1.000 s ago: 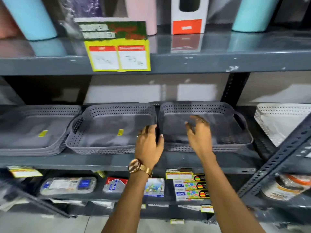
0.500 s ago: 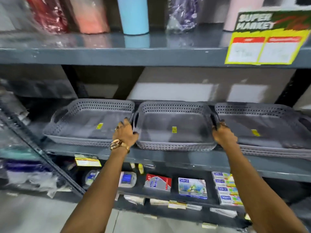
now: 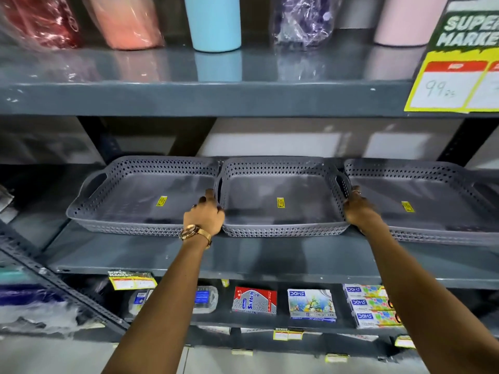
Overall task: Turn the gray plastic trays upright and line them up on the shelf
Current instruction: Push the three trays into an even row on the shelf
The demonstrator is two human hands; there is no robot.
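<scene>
Holding the middle tray [image 3: 280, 206] by both side walls, left hand [image 3: 205, 215] and right hand [image 3: 359, 209] clasping it, you should slide it level with its neighbours along the shelf [image 3: 270, 255].

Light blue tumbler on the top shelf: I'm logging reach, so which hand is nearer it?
Left. The left hand is below the tumbler, nearly under it; the right hand is far off to its right.

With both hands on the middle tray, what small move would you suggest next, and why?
Probably nudge the middle tray slightly right: the left hand and right hand grip its ends, and it crowds the left tray more than the right tray.
</scene>
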